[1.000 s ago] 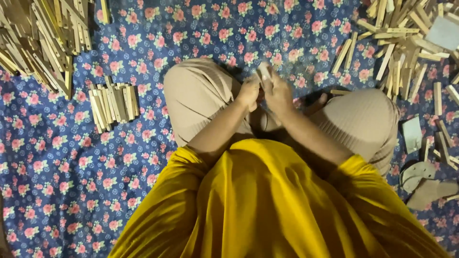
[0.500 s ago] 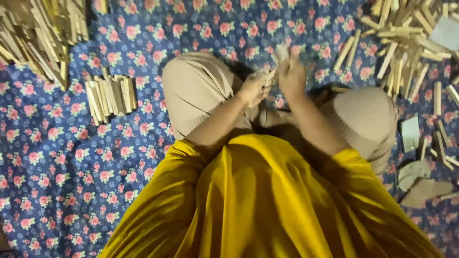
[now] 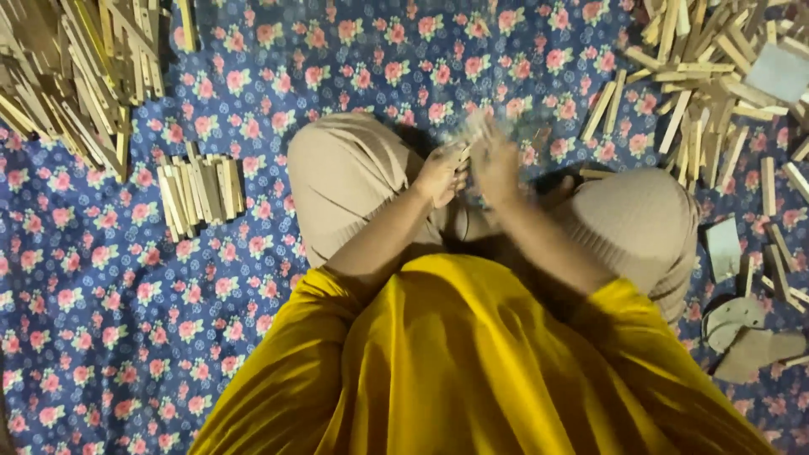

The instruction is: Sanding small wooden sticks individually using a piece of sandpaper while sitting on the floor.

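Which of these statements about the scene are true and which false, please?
1. The left hand holds a wooden stick. True.
2. The floor cloth is plain green. False: it is blue with pink flowers.
3. A small stack of sticks lies to the person's left. True.
4. The right hand rests flat on the cloth. False: it is raised between the knees, blurred, close to the left hand.
5. The person wears a yellow top. True.
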